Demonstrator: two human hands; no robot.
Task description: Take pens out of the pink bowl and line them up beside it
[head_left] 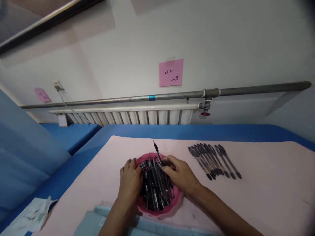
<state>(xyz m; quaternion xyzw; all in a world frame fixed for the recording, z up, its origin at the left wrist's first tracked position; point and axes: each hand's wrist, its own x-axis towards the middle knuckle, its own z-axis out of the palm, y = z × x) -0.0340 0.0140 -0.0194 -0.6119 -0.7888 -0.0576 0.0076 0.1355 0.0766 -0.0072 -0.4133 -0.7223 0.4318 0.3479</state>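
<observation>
A scalloped pink plastic bowl, heaped with black and clear pens, stands in front of me on the pink sheet. My left hand is closed over the bowl's left rim, thumb on the inner side by some black caps and fingers outside. Between thumb and fingers my right hand pinches an uncapped pen at the bowl's far right edge, its tip pointing up and away. The lower end of that pen is hidden by the hand and the heap. To the right lies a slanted row of several capped pens.
The pink sheet covers a blue padded bed. Folded light-blue cloth lies at the near edge, a white plastic bag at lower left. A radiator and pipe run along the wall behind. A blue curtain hangs left.
</observation>
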